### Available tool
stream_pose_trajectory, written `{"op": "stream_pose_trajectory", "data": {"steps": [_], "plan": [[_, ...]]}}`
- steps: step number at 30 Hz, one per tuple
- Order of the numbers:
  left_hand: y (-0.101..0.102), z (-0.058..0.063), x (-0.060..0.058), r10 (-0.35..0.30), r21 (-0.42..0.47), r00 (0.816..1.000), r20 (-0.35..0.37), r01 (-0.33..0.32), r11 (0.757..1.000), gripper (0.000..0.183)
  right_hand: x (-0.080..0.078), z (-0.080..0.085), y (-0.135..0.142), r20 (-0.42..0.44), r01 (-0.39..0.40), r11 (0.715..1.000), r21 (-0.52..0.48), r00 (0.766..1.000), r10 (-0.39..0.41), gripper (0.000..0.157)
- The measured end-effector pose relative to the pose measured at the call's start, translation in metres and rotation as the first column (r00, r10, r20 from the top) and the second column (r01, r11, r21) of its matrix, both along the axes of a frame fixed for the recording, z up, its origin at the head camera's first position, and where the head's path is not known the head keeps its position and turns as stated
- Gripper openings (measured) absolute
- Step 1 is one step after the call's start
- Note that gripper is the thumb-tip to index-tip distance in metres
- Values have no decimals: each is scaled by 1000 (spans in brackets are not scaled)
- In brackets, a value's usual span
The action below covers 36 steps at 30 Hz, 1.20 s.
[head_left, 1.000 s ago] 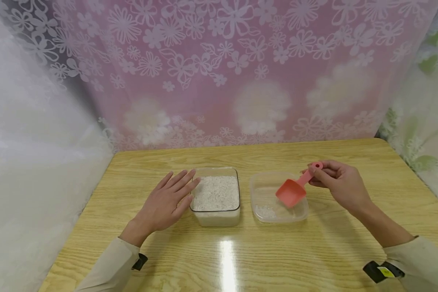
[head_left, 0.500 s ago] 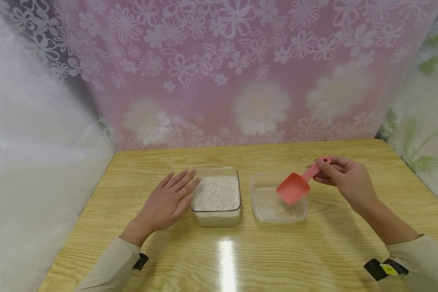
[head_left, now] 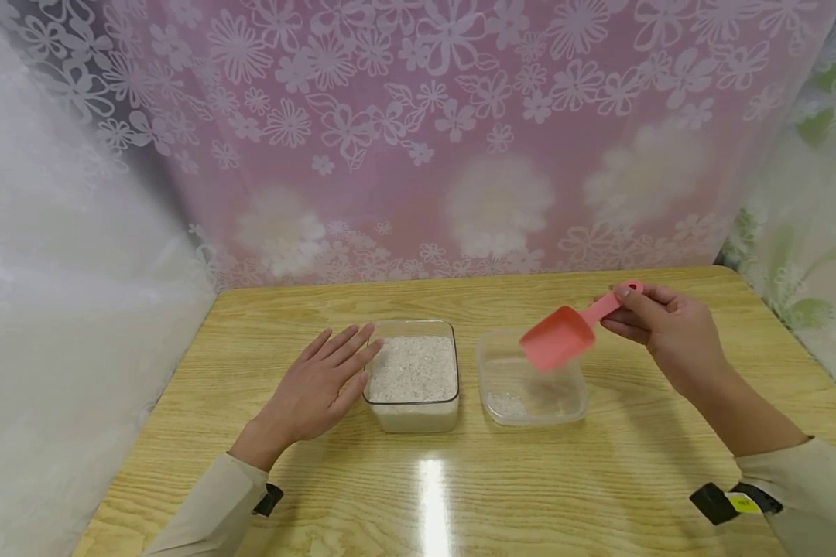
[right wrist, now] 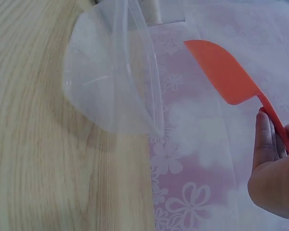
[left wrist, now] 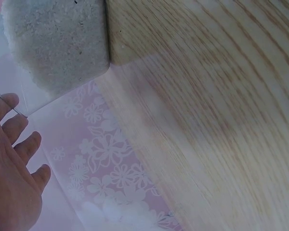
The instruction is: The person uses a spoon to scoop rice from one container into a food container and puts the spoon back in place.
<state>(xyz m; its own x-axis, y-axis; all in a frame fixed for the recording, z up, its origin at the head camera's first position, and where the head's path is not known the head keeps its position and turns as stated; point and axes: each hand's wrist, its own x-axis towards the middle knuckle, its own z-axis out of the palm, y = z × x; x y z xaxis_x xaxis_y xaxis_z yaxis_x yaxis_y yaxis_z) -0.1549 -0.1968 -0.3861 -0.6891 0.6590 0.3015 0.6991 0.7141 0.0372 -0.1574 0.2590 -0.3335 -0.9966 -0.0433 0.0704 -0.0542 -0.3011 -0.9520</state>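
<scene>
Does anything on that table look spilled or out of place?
Nothing stands out: the white grains lie inside the dark-rimmed container, a small patch of grains inside the plastic tub, and both stand upright.

From my head, one view looks forward and down, farthest back, over the worktop (head_left: pixel 543 480) to the curtain (head_left: pixel 418 155) at twelve o'clock. My left wrist's view is close and turned, facing past my left fingers (left wrist: pixel 30 146) at eight o'clock, with the tub (head_left: pixel 419 418) at eleven. My right wrist's, also near, has my right fingers (right wrist: pixel 263 137) at four. Head and left share the tub; head and right, scoop (right wrist: pixel 224 72) and box (right wrist: pixel 94 72).
</scene>
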Motion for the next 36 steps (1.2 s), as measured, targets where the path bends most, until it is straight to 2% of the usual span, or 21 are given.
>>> {"op": "stream_pose_trajectory", "data": {"steps": [5, 11, 17, 32, 36], "plan": [[0, -1, -1, -2, 2, 1000, -2, 2, 1000, 50, -8, 9, -6, 64, -34, 981, -192, 997, 47, 16], [-1, -2, -2, 2, 0, 1000, 4, -2, 1000, 51, -15, 18, -22, 77, -60, 966, -250, 994, 82, 15], [-1, -1, -2, 1, 2, 1000, 11, -1, 1000, 51, -20, 19, -42, 45, -138, 935, -328, 986, 161, 12], [0, -2, -3, 5, 4, 1000, 2, -5, 1000, 50, -26, 9, -103, 93, -141, 963, -230, 982, 166, 13], [0, -1, -2, 9, 4, 1000, 9, -9, 1000, 50, -27, 4, -116, 76, -137, 981, -137, 986, 148, 18]]}}
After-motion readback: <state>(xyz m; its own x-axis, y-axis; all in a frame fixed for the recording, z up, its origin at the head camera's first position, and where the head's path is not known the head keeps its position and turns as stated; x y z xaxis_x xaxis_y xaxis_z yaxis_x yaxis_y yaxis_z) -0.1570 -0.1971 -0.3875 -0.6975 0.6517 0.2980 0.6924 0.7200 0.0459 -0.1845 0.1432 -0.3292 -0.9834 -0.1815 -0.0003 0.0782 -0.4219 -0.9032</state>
